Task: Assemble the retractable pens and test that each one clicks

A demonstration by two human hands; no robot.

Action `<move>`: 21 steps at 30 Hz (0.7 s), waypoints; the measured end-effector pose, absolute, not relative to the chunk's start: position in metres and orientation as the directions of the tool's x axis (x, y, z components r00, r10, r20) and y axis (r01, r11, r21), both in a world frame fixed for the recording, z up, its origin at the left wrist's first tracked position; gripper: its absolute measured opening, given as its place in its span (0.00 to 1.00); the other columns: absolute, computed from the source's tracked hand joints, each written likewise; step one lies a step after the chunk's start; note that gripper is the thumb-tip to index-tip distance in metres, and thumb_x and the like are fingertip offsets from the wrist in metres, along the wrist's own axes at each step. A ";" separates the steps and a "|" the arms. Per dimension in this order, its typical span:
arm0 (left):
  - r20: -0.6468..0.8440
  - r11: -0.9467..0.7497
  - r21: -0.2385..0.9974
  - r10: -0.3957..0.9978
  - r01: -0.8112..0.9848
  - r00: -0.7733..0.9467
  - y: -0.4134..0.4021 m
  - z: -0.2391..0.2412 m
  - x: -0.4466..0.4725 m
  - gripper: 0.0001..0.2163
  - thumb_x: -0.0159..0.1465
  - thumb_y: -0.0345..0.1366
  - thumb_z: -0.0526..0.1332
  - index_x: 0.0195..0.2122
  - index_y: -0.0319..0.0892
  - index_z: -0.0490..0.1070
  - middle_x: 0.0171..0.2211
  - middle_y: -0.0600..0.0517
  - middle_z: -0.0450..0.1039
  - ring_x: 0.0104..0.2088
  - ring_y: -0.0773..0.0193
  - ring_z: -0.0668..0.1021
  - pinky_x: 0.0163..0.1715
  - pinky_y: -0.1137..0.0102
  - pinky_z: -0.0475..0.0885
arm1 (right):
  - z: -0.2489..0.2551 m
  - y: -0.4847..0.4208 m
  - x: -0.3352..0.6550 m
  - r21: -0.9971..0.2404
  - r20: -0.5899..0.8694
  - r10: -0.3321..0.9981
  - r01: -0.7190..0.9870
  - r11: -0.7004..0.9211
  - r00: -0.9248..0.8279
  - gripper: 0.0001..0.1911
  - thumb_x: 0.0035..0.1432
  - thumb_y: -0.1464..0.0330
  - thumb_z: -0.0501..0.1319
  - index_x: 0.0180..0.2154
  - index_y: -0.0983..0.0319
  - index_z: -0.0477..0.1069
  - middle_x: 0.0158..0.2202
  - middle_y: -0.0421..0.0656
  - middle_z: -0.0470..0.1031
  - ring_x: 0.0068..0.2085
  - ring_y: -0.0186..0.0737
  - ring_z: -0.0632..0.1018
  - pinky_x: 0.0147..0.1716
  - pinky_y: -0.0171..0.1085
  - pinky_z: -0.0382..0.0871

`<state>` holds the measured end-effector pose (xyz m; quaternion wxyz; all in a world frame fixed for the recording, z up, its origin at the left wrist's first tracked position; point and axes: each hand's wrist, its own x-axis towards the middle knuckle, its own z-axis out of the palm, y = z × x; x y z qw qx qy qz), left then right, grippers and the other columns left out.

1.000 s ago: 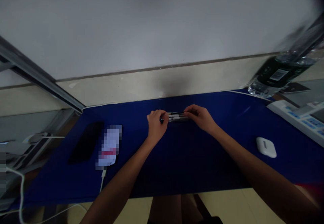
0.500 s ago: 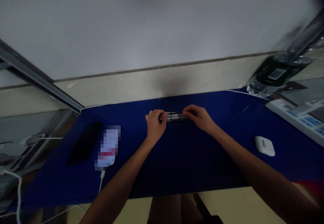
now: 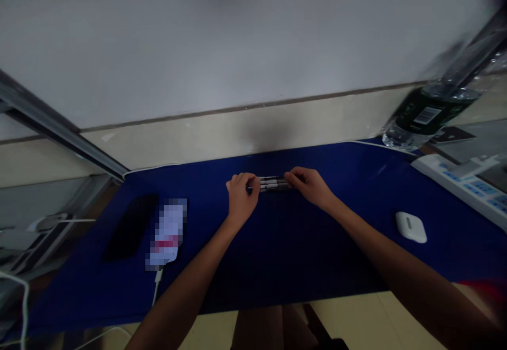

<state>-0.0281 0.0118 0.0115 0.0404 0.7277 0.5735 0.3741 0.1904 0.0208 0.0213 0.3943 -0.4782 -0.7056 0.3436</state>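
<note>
**Both hands pinch a bundle of pens on the blue desk mat**
Left hand [image 3: 241, 200] and right hand [image 3: 311, 187] are clamped on opposite ends of the pens [image 3: 273, 183], which sit near the far edge of the blue desk mat [image 3: 301, 255]. Slim, black and white, likely light, stiff, slick plastic; could roll or splay, so both ends look the best hold.

READABLE TEXT: none legible to you | water bottle label [image 3: 415, 112]: barcode [image 3: 426, 115] visible, digits too small | pale packet [image 3: 168, 232]: print pixelated, unreadable | pens [image 3: 273, 183]: markings too small to read
</note>
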 end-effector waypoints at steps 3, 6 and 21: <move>0.501 -0.339 0.486 0.863 0.805 0.062 0.012 0.011 -0.028 0.06 0.67 0.37 0.56 0.35 0.44 0.69 0.31 0.53 0.73 0.35 0.61 0.72 0.39 0.64 0.60 | 0.018 0.024 0.190 -0.897 0.243 0.942 0.315 0.308 -0.230 0.13 0.61 0.57 0.59 0.35 0.60 0.73 0.30 0.42 0.75 0.30 0.37 0.74 0.29 0.36 0.65; 0.510 -0.349 0.490 0.858 0.799 0.062 0.012 0.011 -0.028 0.06 0.67 0.37 0.56 0.34 0.44 0.69 0.31 0.53 0.73 0.35 0.61 0.72 0.39 0.64 0.59 | 0.016 0.026 0.190 -0.910 0.257 0.941 0.274 0.313 -0.219 0.12 0.58 0.59 0.62 0.39 0.60 0.73 0.35 0.43 0.77 0.34 0.39 0.76 0.35 0.38 0.68; 0.498 -0.346 0.494 0.865 0.798 0.067 0.012 0.012 -0.028 0.07 0.67 0.38 0.55 0.35 0.44 0.69 0.31 0.53 0.73 0.36 0.61 0.72 0.39 0.64 0.59 | 0.016 0.027 0.193 -0.908 0.250 0.946 0.290 0.303 -0.206 0.11 0.58 0.59 0.62 0.38 0.60 0.73 0.34 0.43 0.77 0.33 0.39 0.76 0.32 0.37 0.67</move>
